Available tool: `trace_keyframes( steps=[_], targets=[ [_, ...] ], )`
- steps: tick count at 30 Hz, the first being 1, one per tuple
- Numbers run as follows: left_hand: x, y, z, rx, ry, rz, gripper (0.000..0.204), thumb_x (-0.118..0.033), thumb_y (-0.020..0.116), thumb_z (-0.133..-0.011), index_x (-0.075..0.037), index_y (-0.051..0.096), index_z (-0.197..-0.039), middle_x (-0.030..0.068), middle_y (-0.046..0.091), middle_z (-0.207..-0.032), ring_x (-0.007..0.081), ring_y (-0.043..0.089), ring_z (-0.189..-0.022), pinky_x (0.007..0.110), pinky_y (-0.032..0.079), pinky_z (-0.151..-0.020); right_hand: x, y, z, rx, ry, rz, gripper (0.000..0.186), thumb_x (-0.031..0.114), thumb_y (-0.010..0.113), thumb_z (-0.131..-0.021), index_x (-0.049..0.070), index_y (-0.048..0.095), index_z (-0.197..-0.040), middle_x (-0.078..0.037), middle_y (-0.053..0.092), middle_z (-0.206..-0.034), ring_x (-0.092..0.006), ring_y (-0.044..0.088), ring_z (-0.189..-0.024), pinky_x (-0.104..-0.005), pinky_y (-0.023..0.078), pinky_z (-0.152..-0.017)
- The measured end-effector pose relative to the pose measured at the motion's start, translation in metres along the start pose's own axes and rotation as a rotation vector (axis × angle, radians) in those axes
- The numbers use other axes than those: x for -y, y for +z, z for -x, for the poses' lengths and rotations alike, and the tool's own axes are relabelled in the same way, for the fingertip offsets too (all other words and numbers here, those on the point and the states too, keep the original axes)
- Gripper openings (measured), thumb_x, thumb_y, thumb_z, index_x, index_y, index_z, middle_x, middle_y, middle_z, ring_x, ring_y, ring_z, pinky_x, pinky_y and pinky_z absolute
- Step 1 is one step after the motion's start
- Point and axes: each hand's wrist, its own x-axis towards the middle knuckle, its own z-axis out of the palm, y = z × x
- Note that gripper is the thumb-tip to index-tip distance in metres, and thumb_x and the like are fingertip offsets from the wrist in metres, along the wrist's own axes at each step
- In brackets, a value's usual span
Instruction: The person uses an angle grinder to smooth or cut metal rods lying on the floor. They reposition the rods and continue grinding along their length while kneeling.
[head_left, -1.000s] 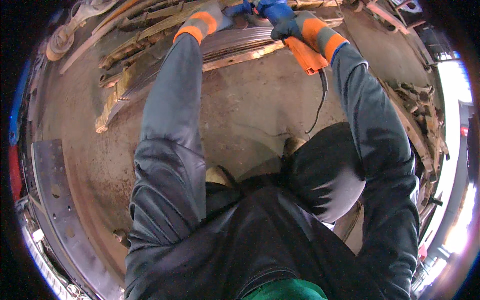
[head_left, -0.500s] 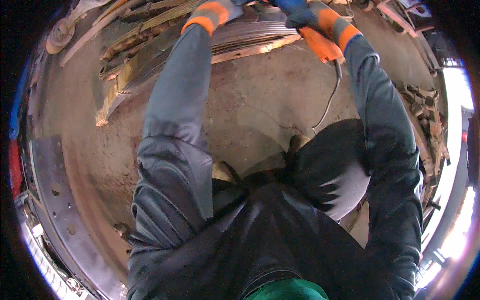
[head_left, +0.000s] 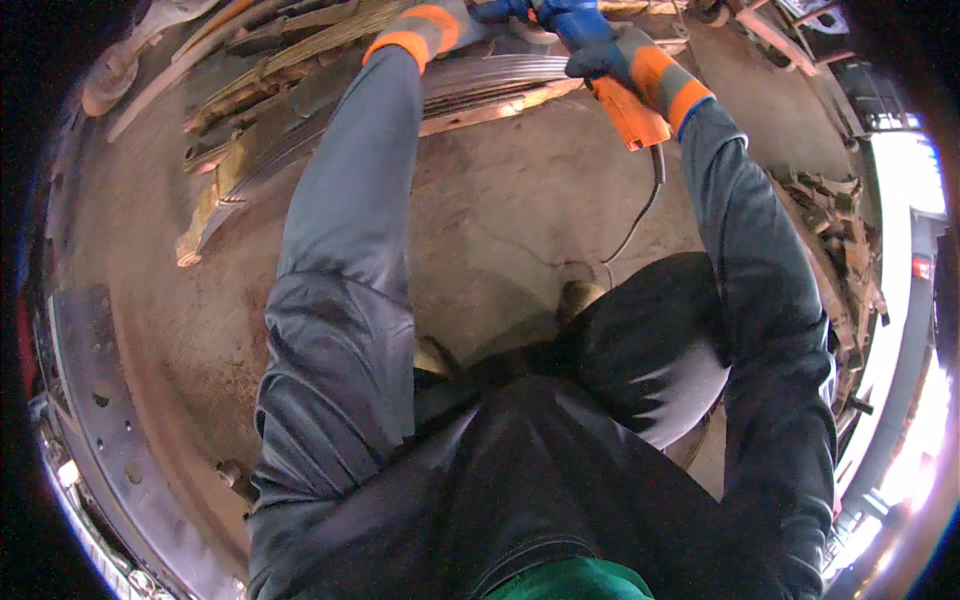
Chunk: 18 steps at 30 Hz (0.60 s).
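At the top edge, my gloved right hand [head_left: 610, 62] is closed round the body of a blue and orange corded angle grinder [head_left: 628, 112]. Its blue front part points up and to the left, partly cut off by the picture's edge. My gloved left hand [head_left: 448, 24] reaches in from the left, its fingers closed at the front end of the tool, where a handle seems to be; they are partly out of view. Just below the tool lies a stack of long curved metal strips [head_left: 490, 78], like leaf springs. A dark power cord [head_left: 652, 190] hangs from the grinder's rear.
More metal strips and bars [head_left: 290, 60] lie at the upper left. A perforated steel beam [head_left: 105, 400] runs along the left. Rusty metal parts [head_left: 845, 240] are heaped at the right. The cord trails over the brown floor [head_left: 490, 200] toward my feet.
The view has shifted slightly, so more of the grinder's blue part shows. The grinder and right hand sit a little lower and further left in the picture. Both hands keep their hold.
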Motion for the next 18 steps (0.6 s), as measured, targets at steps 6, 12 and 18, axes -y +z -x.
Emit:
trace_keyframes(
  steps=[6, 12, 18],
  targets=[
    [-0.033, -0.099, 0.071, 0.159, -0.3, 0.104, 0.047, -0.041, 0.071, -0.087, -0.004, 0.071, -0.116, 0.0234, 0.072, -0.107, 0.0389, 0.069, -0.095, 0.048, 0.053, -0.082, 0.036, 0.031, -0.037, 0.012, -0.125, -0.027, 0.046, 0.037, 0.086, -0.061, 0.001, 0.073, -0.088, -0.007, 0.071, -0.082, -0.0185, 0.063, -0.071, -0.0367, 0.053, -0.067],
    [-0.058, -0.107, 0.023, 0.047, -0.156, 0.112, 0.063, -0.048, 0.077, -0.081, 0.0, 0.069, -0.121, 0.0228, 0.072, -0.111, 0.0386, 0.069, -0.1, 0.047, 0.054, -0.084, -0.07, -0.025, -0.122, -0.151, -0.516, 0.709, 0.046, 0.042, 0.081, -0.066, 0.003, 0.073, -0.089, -0.01, 0.071, -0.081, -0.0225, 0.063, -0.073, -0.0431, 0.053, -0.068],
    [0.036, -0.119, 0.075, 0.238, -0.085, -0.029, 0.078, -0.059, 0.081, -0.072, -0.004, 0.068, -0.125, 0.0214, 0.073, -0.111, 0.0365, 0.07, -0.098, 0.048, 0.053, -0.083, 0.066, 0.031, -0.016, 0.09, -0.186, -0.204, 0.047, 0.042, 0.082, -0.064, 0.001, 0.073, -0.085, -0.008, 0.071, -0.08, -0.0214, 0.064, -0.069, -0.0395, 0.053, -0.065]
  ],
)
